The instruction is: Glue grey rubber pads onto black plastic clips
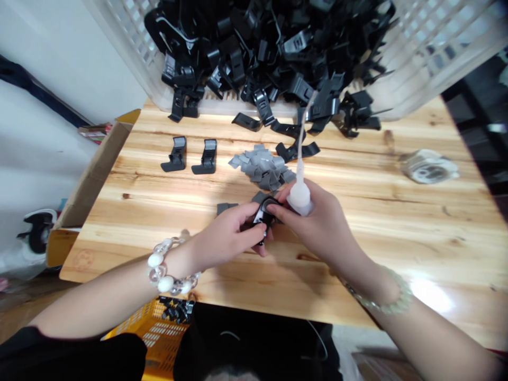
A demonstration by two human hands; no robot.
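Two hands (226, 235) (323, 217) hold a black part (261, 216) and nozzle bottle (299, 196); red stamp (83, 260) illegible.

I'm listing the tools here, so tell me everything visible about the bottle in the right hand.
The bottle looks like whitish, translucent plastic, with a rounded top narrowing to a long, thin, slightly curved nozzle. The right hand holds it, nozzle pointing toward the white crate. The hand hides most of its body, so its contents cannot be told.

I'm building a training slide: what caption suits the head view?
Left hand and right hand hold a curved black plastic part; the right also grips a translucent white long-nozzled bottle.
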